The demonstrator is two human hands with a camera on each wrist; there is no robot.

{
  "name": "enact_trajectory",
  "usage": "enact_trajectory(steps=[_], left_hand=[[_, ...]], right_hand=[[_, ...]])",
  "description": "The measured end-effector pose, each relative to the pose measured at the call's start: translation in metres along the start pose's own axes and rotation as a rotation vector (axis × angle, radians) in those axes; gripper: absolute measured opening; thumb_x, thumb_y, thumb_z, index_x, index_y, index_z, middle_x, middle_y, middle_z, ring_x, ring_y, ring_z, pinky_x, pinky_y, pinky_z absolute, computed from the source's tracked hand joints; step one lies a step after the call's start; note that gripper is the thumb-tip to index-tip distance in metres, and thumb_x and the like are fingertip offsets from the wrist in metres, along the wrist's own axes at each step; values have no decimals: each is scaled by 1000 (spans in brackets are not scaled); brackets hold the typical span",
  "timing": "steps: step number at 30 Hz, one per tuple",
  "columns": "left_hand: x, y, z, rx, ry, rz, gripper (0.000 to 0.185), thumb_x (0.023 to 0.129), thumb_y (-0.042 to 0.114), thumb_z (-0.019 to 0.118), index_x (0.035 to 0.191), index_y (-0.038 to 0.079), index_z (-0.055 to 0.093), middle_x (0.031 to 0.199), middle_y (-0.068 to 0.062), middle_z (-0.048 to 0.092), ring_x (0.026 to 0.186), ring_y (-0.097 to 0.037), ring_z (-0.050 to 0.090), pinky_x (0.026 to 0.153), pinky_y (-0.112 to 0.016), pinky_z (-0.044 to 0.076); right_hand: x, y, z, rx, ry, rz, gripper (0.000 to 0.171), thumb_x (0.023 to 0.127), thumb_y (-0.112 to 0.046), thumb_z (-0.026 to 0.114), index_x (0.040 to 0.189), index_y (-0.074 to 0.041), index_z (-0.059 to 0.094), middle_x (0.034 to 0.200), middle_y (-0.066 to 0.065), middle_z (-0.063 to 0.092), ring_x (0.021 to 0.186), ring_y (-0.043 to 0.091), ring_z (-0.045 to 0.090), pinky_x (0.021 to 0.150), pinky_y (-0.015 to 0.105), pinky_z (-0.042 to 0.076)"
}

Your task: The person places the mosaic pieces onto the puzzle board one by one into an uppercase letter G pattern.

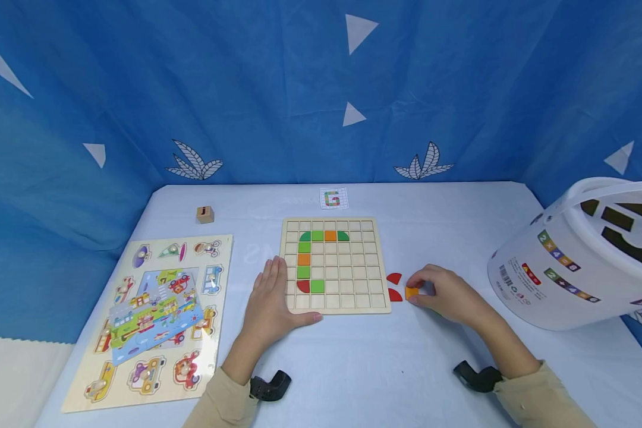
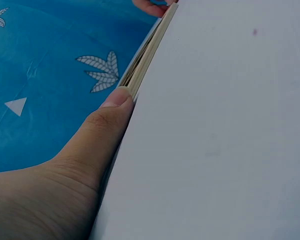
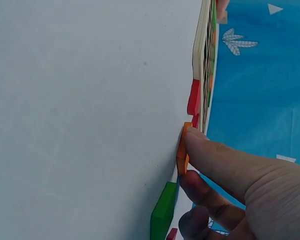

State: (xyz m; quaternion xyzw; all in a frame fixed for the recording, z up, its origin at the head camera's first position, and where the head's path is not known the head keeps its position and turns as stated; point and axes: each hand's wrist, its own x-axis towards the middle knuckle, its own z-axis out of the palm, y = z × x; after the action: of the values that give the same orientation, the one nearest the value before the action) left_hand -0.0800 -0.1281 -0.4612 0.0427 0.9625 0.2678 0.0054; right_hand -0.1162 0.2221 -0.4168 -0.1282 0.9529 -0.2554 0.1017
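A wooden grid board [image 1: 355, 306] lies flat on the table, holding green, orange and red tiles laid in a C-like shape. My left hand [image 1: 270, 300] rests at its lower left corner, fingers straight along the left side and thumb by the near edge. In the left wrist view the thumb [image 2: 102, 125] is against the board's edge. To the right of the board, my right hand [image 1: 446, 292] pinches an orange square tile [image 1: 411, 292], also seen in the right wrist view [image 3: 182, 155]. Two red quarter-round tiles [image 1: 395, 295] lie between that tile and the board.
A pattern card [image 1: 334, 198] lies behind the board. At left is a wooden vehicle puzzle [image 1: 222, 249] with picture cards [image 1: 155, 321] on it, and a small wooden block [image 1: 205, 214] behind. A white bucket [image 1: 545, 279] stands right. A green tile [image 3: 162, 212] shows near my right hand.
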Motion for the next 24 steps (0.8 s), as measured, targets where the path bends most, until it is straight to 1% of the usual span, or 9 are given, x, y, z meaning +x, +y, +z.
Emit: enact_trajectory(steps=[3, 6, 8, 11, 14, 19, 21, 24], left_hand=[[0, 0, 0, 0, 9, 6, 138, 59, 72, 82, 157, 0, 17, 167, -15, 12, 156, -32, 6, 125, -53, 13], [0, -1, 1, 2, 10, 6, 138, 59, 72, 82, 157, -1, 17, 167, -15, 12, 156, -32, 6, 125, -53, 13], [0, -1, 0, -1, 5, 4, 138, 59, 72, 82, 157, 0, 16, 167, -15, 12, 156, -32, 6, 125, -53, 13], [0, -1, 0, 2, -7, -5, 139, 59, 72, 81, 158, 1, 15, 167, -14, 11, 156, -30, 4, 125, -52, 11], [0, -1, 0, 8, -15, -10, 139, 60, 72, 81, 158, 1, 14, 168, -13, 10, 156, -29, 3, 126, -51, 11], [0, 0, -1, 5, -16, -6, 138, 60, 71, 81, 158, 1, 14, 168, -13, 10, 156, -30, 4, 126, -51, 11], [0, 0, -1, 5, -15, -6, 138, 60, 71, 81, 158, 1, 14, 167, -14, 11, 156, -30, 4, 126, -51, 11], [0, 0, -1, 10, -16, -7, 138, 60, 73, 80, 158, 1, 14, 167, -14, 11, 156, -30, 5, 126, -51, 12]], right_hand=[[2, 2, 2, 28, -8, -10, 25, 78, -11, 84, 96, -21, 69, 96, -2, 64, 94, 19, 55, 82, 35, 53], [5, 1, 4, 52, -9, -14, 26, 80, -9, 82, 94, -22, 65, 95, -2, 64, 90, 19, 55, 75, 29, 52], [7, -1, 5, 69, 6, -8, 25, 81, -10, 80, 95, -22, 64, 95, -1, 64, 86, 18, 55, 70, 25, 52], [11, -8, 7, 102, 39, -1, 23, 83, -13, 80, 97, -23, 64, 95, -1, 64, 77, 17, 53, 63, 22, 49], [17, -20, 10, 141, 52, -12, 22, 84, -17, 80, 98, -24, 65, 95, -2, 65, 70, 17, 52, 58, 22, 45], [29, -48, 22, 218, -8, -52, 20, 86, -22, 79, 99, -25, 64, 92, -3, 65, 64, 18, 51, 51, 22, 44], [34, -59, 30, 241, -31, -74, 18, 86, -22, 78, 98, -26, 65, 91, -5, 64, 63, 18, 52, 51, 22, 44], [41, -74, 42, 252, -43, -101, 16, 86, -23, 78, 94, -27, 65, 87, -8, 64, 61, 17, 51, 51, 22, 43]])
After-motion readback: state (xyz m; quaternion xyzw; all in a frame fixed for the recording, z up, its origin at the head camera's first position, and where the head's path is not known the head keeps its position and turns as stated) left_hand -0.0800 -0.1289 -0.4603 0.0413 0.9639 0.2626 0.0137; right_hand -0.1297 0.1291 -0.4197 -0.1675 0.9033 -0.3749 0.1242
